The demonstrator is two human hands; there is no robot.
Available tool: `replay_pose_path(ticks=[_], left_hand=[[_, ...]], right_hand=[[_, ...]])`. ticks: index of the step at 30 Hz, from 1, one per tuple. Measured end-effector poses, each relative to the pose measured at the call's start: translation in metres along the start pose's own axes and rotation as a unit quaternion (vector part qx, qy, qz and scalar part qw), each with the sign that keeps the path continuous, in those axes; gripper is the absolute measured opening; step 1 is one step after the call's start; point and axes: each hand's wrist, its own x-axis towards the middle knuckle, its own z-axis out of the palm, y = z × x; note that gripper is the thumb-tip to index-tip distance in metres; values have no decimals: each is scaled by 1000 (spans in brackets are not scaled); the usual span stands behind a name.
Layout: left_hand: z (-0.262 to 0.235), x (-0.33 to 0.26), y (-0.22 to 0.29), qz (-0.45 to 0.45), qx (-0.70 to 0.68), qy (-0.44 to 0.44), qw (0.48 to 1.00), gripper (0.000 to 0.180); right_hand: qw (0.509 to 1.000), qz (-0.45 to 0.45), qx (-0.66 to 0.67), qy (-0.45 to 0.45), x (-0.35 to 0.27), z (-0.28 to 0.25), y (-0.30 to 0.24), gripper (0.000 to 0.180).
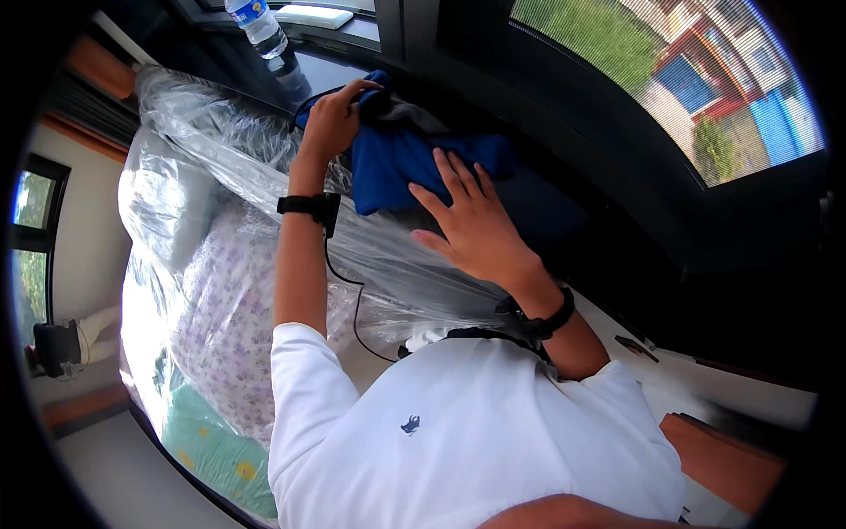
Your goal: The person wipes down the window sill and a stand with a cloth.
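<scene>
A blue cloth (388, 163), folded and with a dark grey part showing, lies at the dark sill by the window. My left hand (333, 123) is at its far left end, with the fingers curled over the fabric and closed on it; the fingertips are partly hidden. Against the cloth's near right side rests my right hand (467, 216), its fingers spread and nothing held in them. Each wrist wears a black band, and a thin black cable hangs from the left one.
Clear plastic sheeting (256, 176) covers a bed with floral bedding (229, 300) to the left. A water bottle (257, 28) stands on the dark glossy surface (203, 62) at the back. A screened window (679, 88) is at the far right.
</scene>
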Motion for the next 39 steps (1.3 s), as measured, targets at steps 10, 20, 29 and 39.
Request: replay_pose_path(ticks=[10,20,29,39], left_hand=[[11,13,10,71,309,136,938,11],[69,-40,136,-26,123,7,992,43],[5,-10,-1,-198,240,-60,948,69],[2,-8,-36,-194,272,-92,938,67]], right_hand=[[990,19,92,-109,-27,-46,1,66],[915,322,170,-175,-81,-110,25,63],[996,81,-26,-27,2,-11,-12,69],[998,17,40,-36,10,-7,3,57]])
